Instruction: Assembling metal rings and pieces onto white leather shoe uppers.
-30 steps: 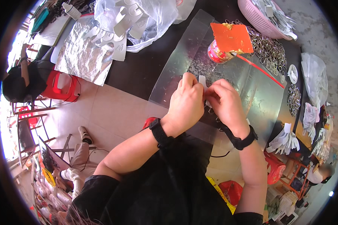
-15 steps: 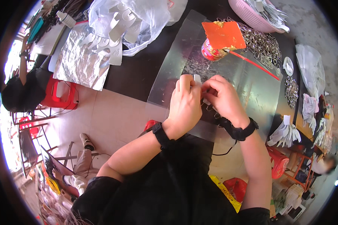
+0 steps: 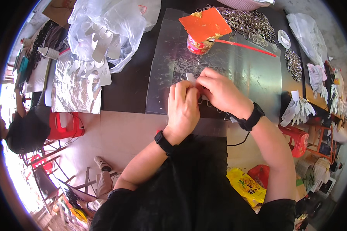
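Note:
Over the near edge of the table, my left hand (image 3: 184, 108) and my right hand (image 3: 224, 93) meet with fingers closed. A small white strip (image 3: 190, 78) sticks up between them, pinched in the left fingers. My right fingertips press against the same strip from the side; their exact grip is hidden. Small metal rings (image 3: 205, 102) show just under the right hand. Beyond the hands stands a red can (image 3: 199, 47) with a glue-smeared orange square plate (image 3: 206, 25) on top and a thin red stick (image 3: 246, 47) jutting to the right.
A clear sheet (image 3: 158, 77) covers the dark table. Metal rings (image 3: 254, 25) lie heaped at the far right, beside a pink basket (image 3: 245, 4). At left are a plastic bag of white strips (image 3: 131, 46) and silver foil (image 3: 75, 94). White strips (image 3: 297, 111) hang bundled at right.
The whole view has shifted, so the table items appear further left. My hands stay together at the white strip, with the left hand turned slightly more upright.

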The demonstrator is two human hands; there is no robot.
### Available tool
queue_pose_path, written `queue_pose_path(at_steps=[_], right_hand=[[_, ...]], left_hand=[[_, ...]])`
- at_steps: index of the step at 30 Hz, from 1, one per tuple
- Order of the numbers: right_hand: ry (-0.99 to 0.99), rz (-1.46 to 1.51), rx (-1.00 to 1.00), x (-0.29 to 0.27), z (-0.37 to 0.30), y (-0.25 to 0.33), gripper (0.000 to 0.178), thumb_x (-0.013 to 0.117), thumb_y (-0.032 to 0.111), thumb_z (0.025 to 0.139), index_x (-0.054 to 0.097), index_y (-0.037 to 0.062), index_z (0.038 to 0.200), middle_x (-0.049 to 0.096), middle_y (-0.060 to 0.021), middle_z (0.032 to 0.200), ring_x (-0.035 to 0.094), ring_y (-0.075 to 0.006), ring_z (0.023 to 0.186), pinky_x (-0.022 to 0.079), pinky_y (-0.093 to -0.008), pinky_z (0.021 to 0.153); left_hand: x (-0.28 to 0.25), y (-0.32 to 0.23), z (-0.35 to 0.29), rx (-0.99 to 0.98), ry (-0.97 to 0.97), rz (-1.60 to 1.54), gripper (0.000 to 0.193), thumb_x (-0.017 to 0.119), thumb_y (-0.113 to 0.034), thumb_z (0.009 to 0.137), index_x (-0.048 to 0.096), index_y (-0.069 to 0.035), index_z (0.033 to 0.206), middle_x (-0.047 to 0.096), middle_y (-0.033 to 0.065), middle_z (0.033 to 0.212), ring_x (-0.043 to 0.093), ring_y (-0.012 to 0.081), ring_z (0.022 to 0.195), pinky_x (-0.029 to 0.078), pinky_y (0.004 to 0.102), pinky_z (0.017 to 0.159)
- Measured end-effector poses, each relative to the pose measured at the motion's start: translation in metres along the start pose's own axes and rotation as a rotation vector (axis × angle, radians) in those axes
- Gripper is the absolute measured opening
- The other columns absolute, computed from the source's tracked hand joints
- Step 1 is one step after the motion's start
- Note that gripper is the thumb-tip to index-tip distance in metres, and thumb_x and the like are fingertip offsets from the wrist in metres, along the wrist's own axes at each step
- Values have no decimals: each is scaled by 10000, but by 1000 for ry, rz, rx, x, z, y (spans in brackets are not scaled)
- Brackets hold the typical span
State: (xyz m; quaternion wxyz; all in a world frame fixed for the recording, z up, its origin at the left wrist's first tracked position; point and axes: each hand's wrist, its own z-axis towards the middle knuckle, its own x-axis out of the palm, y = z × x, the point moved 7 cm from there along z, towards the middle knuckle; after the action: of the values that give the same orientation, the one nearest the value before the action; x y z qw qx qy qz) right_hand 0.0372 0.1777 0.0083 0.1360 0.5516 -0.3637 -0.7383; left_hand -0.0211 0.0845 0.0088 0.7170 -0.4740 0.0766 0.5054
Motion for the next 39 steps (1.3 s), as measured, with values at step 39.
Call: queue_pose_path(at_steps=[39], right_hand=[[256, -40, -268, 5, 19, 19, 449, 564, -72, 719, 511, 43, 1150, 603, -134, 996, 574, -323, 914, 475, -394, 799]], left_hand=[[-7, 23, -7, -234, -76, -279, 367, 673, 106, 689, 449, -18, 952, 616, 106, 787, 621, 254, 733, 497, 320, 635]])
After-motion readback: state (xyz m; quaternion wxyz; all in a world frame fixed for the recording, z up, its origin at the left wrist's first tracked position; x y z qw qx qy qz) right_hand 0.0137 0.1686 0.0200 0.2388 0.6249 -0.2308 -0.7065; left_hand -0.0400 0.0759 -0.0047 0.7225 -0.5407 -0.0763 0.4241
